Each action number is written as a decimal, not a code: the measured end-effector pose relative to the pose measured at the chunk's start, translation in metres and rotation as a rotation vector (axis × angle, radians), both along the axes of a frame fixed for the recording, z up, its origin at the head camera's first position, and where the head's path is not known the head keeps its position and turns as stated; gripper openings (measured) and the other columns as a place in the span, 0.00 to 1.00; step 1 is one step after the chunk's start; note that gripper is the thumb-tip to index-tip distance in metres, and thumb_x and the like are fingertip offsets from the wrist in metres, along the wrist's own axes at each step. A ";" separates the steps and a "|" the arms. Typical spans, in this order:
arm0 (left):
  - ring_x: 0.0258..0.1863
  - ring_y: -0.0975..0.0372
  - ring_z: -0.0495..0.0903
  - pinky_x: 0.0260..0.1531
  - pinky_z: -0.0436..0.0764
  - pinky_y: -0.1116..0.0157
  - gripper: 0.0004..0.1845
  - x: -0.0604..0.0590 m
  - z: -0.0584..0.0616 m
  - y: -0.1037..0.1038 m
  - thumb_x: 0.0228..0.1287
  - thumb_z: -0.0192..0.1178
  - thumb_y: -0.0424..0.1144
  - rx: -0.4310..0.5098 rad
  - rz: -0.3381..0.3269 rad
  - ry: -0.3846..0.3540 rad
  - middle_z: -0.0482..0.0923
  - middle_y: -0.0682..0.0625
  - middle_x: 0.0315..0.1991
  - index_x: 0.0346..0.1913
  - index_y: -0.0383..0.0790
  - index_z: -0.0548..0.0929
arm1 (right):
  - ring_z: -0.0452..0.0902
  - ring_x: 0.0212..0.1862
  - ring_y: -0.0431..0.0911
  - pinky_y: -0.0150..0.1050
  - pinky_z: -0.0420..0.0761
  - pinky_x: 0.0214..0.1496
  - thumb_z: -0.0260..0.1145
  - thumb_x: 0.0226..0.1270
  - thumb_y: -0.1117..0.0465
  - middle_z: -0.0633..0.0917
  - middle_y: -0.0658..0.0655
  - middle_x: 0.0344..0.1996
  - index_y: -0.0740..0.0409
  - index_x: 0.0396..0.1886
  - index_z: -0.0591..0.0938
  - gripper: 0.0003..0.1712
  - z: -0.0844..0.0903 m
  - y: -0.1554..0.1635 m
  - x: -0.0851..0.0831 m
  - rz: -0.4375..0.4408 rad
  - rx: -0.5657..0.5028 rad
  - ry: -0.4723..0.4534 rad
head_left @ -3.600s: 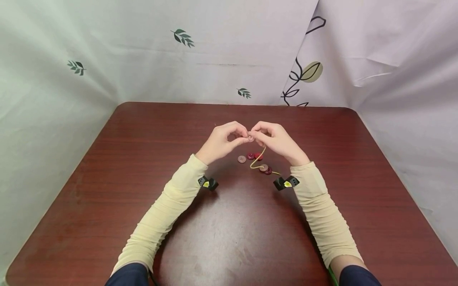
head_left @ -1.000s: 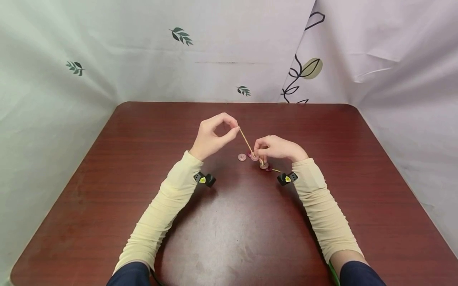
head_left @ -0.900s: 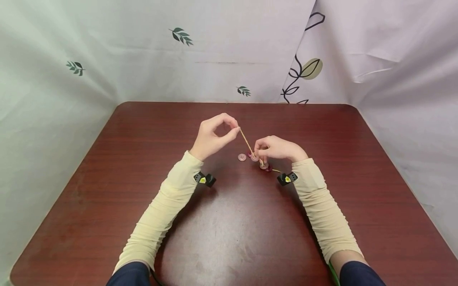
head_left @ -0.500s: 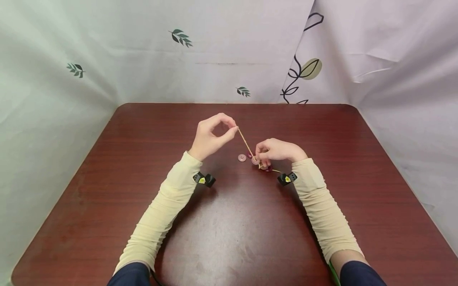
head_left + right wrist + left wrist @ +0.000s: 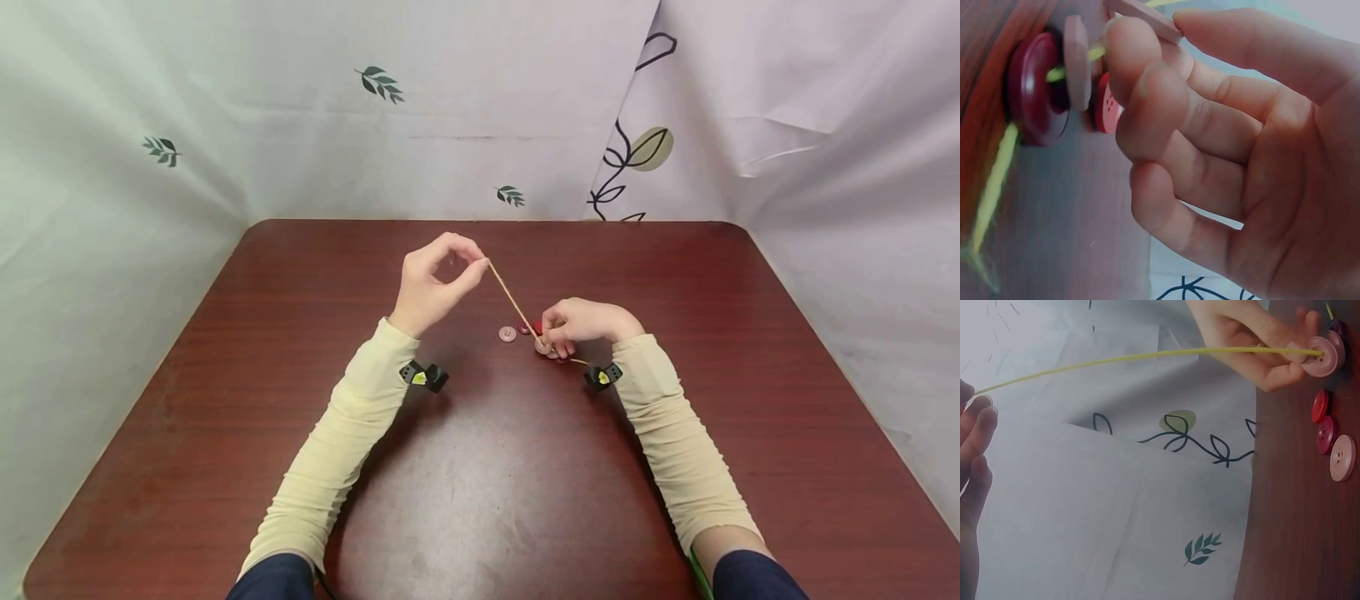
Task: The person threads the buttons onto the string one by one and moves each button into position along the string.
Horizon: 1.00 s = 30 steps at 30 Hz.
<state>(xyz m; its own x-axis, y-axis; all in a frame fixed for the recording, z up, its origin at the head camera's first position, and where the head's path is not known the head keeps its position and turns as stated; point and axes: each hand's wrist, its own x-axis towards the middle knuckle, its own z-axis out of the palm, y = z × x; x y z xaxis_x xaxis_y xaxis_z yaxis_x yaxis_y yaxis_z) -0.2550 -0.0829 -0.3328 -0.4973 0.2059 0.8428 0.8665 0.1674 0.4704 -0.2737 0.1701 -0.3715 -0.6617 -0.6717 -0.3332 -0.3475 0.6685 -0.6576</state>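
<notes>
My left hand (image 5: 435, 282) pinches the end of a yellow cord (image 5: 510, 297) between thumb and fingertips, raised above the table. The cord runs taut down to the right, through a hole in a pink button (image 5: 1320, 357). That button's edge is pinched by my right hand (image 5: 581, 321), low over the table. Beyond it on the same cord, a second pink button (image 5: 1077, 62) and a dark red button (image 5: 1034, 94) sit close together. In the left wrist view, three loose buttons lie nearby: a red button (image 5: 1320, 405), a dark red one and a pink one.
A reddish-brown wooden table (image 5: 480, 483) carries everything. White cloth (image 5: 315, 158) with leaf prints hangs behind it and at both sides. The cord's frayed tail (image 5: 988, 206) trails past the dark red button.
Earlier both hands met at a pink button; then my left hand drew the cord up and left. The right hand has slid that button down along the cord toward the other threaded buttons.
</notes>
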 end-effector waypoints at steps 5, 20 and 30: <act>0.28 0.69 0.74 0.32 0.72 0.73 0.04 -0.001 0.001 0.000 0.54 0.65 0.25 0.035 0.001 0.008 0.81 0.42 0.25 0.32 0.30 0.80 | 0.75 0.20 0.39 0.31 0.74 0.28 0.57 0.63 0.68 0.83 0.57 0.17 0.65 0.27 0.79 0.07 -0.003 0.003 -0.001 0.012 0.011 -0.007; 0.27 0.70 0.74 0.31 0.73 0.73 0.04 -0.002 0.000 0.000 0.55 0.64 0.26 0.019 -0.033 -0.011 0.81 0.42 0.25 0.33 0.30 0.79 | 0.71 0.21 0.40 0.32 0.71 0.28 0.61 0.64 0.62 0.77 0.50 0.15 0.61 0.27 0.80 0.08 0.001 0.002 -0.002 -0.059 0.026 0.150; 0.27 0.71 0.76 0.30 0.76 0.71 0.06 0.001 -0.002 0.003 0.54 0.67 0.24 -0.013 -0.063 -0.062 0.82 0.42 0.26 0.34 0.31 0.81 | 0.82 0.40 0.46 0.35 0.78 0.46 0.58 0.71 0.60 0.85 0.61 0.37 0.59 0.45 0.80 0.09 0.026 -0.019 0.011 -0.292 -0.402 0.327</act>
